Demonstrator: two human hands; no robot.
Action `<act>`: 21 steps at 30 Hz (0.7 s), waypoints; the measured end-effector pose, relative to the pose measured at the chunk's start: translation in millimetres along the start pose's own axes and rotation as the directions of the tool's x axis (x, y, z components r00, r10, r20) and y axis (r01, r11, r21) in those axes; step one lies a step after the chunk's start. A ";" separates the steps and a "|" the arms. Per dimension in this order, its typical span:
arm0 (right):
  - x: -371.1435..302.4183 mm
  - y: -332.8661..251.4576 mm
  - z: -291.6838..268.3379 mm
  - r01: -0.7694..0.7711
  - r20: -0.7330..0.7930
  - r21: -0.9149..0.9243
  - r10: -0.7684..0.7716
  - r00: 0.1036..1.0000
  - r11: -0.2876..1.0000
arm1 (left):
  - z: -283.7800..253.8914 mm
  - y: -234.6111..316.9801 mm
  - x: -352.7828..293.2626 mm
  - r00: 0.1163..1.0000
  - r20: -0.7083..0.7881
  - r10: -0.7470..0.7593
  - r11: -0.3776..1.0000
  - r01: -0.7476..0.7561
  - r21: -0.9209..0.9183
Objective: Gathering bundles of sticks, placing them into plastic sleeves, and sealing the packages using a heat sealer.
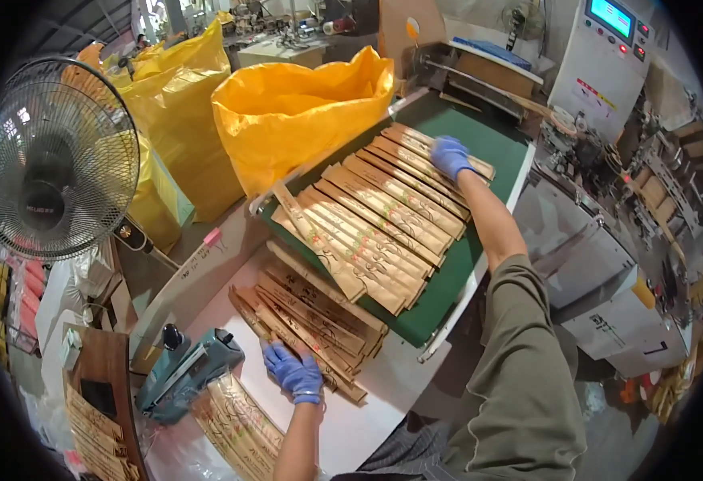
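Long narrow brown paper packets, printed with dark brushwork and red-green marks, lie overlapping in a slanted row on a green conveyor belt. At the row's far right end, my right hand, in a blue glove, has its fingers curled over the last packets. Nearer and to the left, a loose pile of similar packets rests on a white tabletop. My left hand, also blue-gloved, grips the near side of this pile; its fingertips are partly hidden against the paper.
A teal bag sealer stands left of my left hand, beside a clear bag of packets. Beyond the belt is an open yellow sack. A fan stands far left, a control cabinet far right.
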State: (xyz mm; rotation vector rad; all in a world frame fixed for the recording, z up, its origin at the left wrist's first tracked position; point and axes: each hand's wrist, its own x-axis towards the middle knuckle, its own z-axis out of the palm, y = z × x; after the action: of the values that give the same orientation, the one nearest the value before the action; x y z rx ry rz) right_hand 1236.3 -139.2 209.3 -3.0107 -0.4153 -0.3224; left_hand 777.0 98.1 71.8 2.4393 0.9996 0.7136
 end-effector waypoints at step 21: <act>-284.4 -298.5 49.6 -0.125 0.454 0.805 -0.466 0.760 0.580 | -22.1 -22.2 55.4 0.842 0.373 -0.390 0.290 0.497 -0.818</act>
State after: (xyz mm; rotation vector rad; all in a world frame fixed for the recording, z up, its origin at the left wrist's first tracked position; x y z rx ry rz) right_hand 896.0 79.3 115.2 -2.0405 -0.6895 0.7398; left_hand 786.2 157.1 93.9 1.1242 0.8502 0.6501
